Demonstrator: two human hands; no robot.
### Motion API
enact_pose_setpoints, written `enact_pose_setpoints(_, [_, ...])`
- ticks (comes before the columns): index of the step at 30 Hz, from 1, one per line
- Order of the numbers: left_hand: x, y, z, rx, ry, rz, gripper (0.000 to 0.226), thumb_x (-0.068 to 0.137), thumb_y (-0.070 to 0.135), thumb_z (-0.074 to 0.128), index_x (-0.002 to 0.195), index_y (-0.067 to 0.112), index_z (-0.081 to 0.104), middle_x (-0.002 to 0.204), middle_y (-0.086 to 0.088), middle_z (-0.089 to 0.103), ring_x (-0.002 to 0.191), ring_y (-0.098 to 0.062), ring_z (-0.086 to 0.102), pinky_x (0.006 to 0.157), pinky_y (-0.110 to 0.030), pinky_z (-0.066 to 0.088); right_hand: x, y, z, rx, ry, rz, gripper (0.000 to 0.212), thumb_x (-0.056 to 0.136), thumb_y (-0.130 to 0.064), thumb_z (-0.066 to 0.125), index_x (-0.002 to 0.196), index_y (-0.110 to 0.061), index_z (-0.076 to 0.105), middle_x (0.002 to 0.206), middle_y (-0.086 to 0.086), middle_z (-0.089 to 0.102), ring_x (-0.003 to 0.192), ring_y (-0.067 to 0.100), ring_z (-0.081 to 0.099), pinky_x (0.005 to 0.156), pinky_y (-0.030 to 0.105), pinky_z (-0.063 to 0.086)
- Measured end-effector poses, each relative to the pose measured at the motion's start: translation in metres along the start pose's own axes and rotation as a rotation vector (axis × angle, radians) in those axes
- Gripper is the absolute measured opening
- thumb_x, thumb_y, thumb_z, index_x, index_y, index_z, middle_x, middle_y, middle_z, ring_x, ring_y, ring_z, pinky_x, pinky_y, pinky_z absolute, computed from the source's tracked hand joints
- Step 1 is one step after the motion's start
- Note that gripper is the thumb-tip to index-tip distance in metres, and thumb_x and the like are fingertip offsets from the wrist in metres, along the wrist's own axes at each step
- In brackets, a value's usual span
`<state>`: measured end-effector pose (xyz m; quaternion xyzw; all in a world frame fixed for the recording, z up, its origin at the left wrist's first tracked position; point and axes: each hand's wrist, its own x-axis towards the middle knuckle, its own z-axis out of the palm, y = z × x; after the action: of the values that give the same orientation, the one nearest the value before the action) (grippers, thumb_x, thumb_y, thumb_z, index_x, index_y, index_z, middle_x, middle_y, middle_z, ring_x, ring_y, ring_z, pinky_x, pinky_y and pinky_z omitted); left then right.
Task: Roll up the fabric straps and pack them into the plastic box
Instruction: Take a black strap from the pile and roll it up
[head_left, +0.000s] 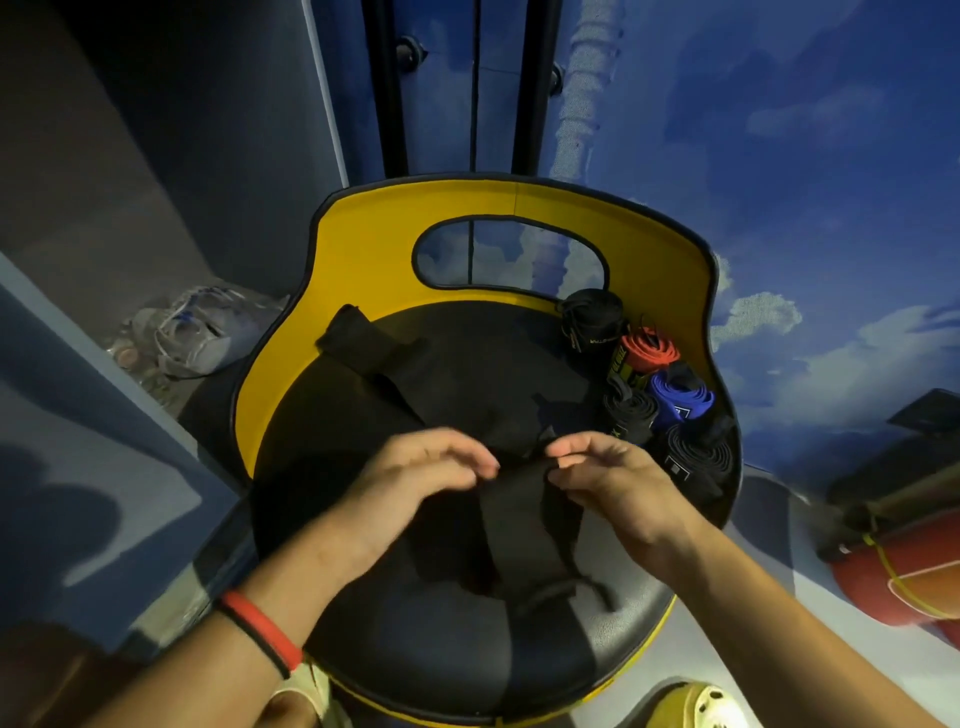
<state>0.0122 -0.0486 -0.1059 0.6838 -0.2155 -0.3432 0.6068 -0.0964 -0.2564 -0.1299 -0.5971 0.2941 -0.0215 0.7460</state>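
A black strap (524, 514) at the seat's (467, 649) centre was pinched by the left hand (415, 467) and right hand (613, 478); rolling seemed begun. Finished rolls (654, 384) lay at two o'clock; tight winding would be needed next.

Open seat (457, 654) surface toward the near edge and at far middle. Far right crowded by rolled straps (660, 395) packed against yellow backrest (363, 249), which walls off far and both sides. Loose black strap (524, 525) across centre under left hand (415, 467) and right hand (618, 478). Black pouch (358, 338) blocks far left.
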Motion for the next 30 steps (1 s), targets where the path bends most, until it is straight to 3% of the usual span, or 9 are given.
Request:
enact_pose_setpoints(2, [0.008,-0.006,-0.006,0.016,0.196,-0.231,0.023,0.095,0.039,0.064,0.105,0.022,0.076,0.106,-0.007,0.076,0.105,-0.022,0.072,0.096,-0.037,0.055,-0.004,-0.005,-0.002,0.035,-0.063,-0.123,0.025,0.072,0.003,0.078,0.089,-0.015,0.076,0.084,0.009,0.065,0.081,0.017,0.06,0.082,0.024,0.047])
enact_pose_setpoints(6, [0.014,-0.032,-0.007,-0.188,-0.016,-0.675,0.061,0.09,0.07,0.056,0.126,0.022,0.067,0.115,-0.016,0.075,0.104,-0.031,0.074,0.083,-0.042,0.058,-0.018,-0.013,-0.001,0.03,-0.216,-0.23,0.026,0.066,0.0,0.075,0.085,-0.016,0.078,0.079,0.009,0.064,0.076,0.012,0.06,0.077,0.018,0.048])
enact_pose_setpoints(10, [0.022,-0.036,0.007,-0.364,0.087,-0.468,0.044,0.087,0.04,0.075,0.128,0.027,0.069,0.121,-0.001,0.074,0.113,-0.019,0.07,0.087,-0.036,0.054,-0.025,-0.012,-0.002,-0.105,-0.304,-0.167,0.024,0.066,0.007,0.074,0.084,-0.009,0.075,0.074,0.003,0.064,0.072,0.008,0.06,0.073,0.016,0.048])
enact_pose_setpoints(14, [0.027,-0.035,0.006,-0.342,0.253,-0.287,0.044,0.088,-0.001,0.072,0.12,0.029,0.071,0.133,0.005,0.055,0.121,-0.015,0.059,0.094,-0.031,0.052,-0.022,0.003,-0.003,-0.282,-0.184,-0.036,0.016,0.074,0.015,0.07,0.084,0.002,0.069,0.078,0.01,0.065,0.078,0.02,0.059,0.07,0.018,0.046])
enact_pose_setpoints(20, [0.025,-0.061,0.007,0.236,0.231,-0.355,0.049,0.084,-0.004,0.075,0.105,0.039,0.07,0.132,-0.001,0.059,0.117,-0.015,0.059,0.099,-0.034,0.052,-0.02,0.032,-0.001,-0.727,-0.242,0.193,0.016,0.057,-0.025,0.081,0.064,-0.015,0.071,0.068,0.005,0.064,0.069,0.018,0.06,0.066,0.034,0.046])
enact_pose_setpoints(22, [0.024,-0.068,0.006,0.303,0.214,-0.377,0.048,0.084,-0.001,0.077,0.113,0.035,0.068,0.13,0.0,0.059,0.114,-0.013,0.06,0.096,-0.032,0.052,-0.019,0.033,0.0,-1.045,-0.23,0.225,0.016,0.066,-0.028,0.081,0.077,-0.02,0.073,0.078,0.0,0.068,0.077,0.015,0.065,0.066,0.031,0.048])
enact_pose_setpoints(25, [0.024,-0.07,0.005,0.325,0.194,-0.372,0.055,0.082,0.004,0.081,0.125,0.034,0.065,0.128,0.003,0.058,0.111,-0.009,0.061,0.095,-0.032,0.053,-0.023,0.033,0.0,-1.516,-0.098,-0.022,0.046,0.078,-0.038,0.078,0.118,-0.028,0.057,0.116,-0.002,0.054,0.108,0.019,0.057,0.076,0.031,0.047])
enact_pose_setpoints(27, [0.025,-0.072,0.005,0.347,0.176,-0.369,0.064,0.079,0.009,0.084,0.131,0.038,0.06,0.13,0.006,0.054,0.112,-0.01,0.06,0.099,-0.037,0.054,-0.025,0.035,0.002,-1.5,-0.143,-0.28,0.055,0.083,-0.04,0.074,0.13,-0.034,0.047,0.12,-0.005,0.041,0.114,0.015,0.045,0.085,0.031,0.047])
enact_pose_setpoints(30, [0.023,-0.075,0.01,0.398,0.14,-0.32,0.08,0.077,0.007,0.085,0.141,0.039,0.05,0.14,0.014,0.042,0.116,-0.017,0.057,0.099,-0.037,0.054,-0.02,0.04,0.006,-1.413,-0.191,-0.505,0.034,0.091,-0.043,0.059,0.125,-0.037,0.062,0.114,-0.006,0.045,0.111,0.016,0.046,0.086,0.03,0.046])
